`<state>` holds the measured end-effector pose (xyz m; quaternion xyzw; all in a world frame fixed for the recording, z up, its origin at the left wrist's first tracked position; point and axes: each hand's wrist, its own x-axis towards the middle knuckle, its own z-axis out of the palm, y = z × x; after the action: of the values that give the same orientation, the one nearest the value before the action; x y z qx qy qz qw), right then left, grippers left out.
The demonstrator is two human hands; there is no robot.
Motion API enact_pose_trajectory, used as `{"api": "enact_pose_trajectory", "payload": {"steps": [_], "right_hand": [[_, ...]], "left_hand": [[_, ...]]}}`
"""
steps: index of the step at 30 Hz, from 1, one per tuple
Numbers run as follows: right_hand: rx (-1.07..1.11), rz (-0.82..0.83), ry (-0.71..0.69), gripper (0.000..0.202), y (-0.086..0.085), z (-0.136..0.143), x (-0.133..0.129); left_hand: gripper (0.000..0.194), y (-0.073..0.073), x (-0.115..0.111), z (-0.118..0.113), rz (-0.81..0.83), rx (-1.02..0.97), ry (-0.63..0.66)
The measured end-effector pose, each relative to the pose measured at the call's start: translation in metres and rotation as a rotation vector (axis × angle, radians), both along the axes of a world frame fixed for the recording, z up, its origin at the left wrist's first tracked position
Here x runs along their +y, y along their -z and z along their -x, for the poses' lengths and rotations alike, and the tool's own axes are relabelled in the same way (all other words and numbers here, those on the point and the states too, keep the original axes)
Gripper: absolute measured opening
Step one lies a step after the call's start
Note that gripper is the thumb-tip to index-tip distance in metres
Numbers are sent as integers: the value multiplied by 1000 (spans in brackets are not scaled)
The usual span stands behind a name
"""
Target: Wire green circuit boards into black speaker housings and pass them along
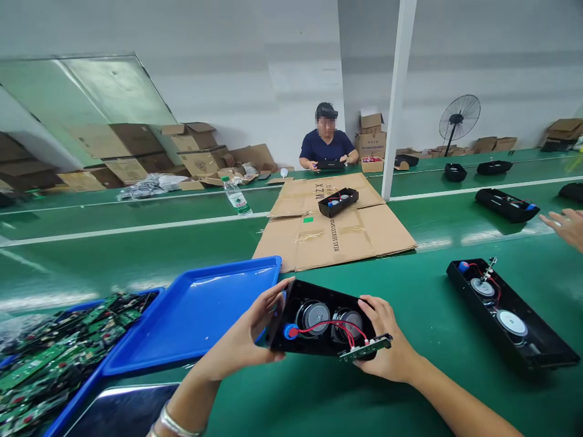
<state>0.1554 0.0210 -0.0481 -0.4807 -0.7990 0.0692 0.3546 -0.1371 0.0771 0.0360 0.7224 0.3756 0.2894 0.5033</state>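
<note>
Between both hands I hold a black speaker housing (303,291), tilted so its inside faces me. Two round speakers show in it, along with a blue round part (290,331) and red wires. A green circuit board (365,348) hangs on the wires at the housing's lower right edge. My left hand (255,331) grips the left end, thumb below and fingers above. Around the right end is my right hand (387,334), beside the circuit board. A second open speaker housing (542,331) lies on the green table to the right.
A blue tray (195,315) stands left, next to a heap of circuit boards (59,346). Flattened cardboard (291,243) carries another housing (338,202). A bottle (237,197) stands behind. A person (328,139) sits opposite; another person's hand (567,227) reaches in at right.
</note>
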Motion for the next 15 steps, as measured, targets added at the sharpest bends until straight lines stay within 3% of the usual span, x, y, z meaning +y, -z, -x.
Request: {"api": "enact_pose_trajectory", "payload": {"steps": [3, 6, 9, 15], "right_hand": [[-105, -84, 109, 81, -7, -10, 3], [-188, -66, 197, 78, -4, -17, 8], [-189, 12, 271, 79, 2, -20, 12], [-203, 79, 355, 68, 0, -15, 13]], "left_hand": [[86, 31, 10, -1, 151, -78, -56], [70, 55, 20, -8, 247, -195, -114], [61, 72, 30, -19, 226, -225, -217], [50, 110, 40, -40, 130, -63, -461]]}}
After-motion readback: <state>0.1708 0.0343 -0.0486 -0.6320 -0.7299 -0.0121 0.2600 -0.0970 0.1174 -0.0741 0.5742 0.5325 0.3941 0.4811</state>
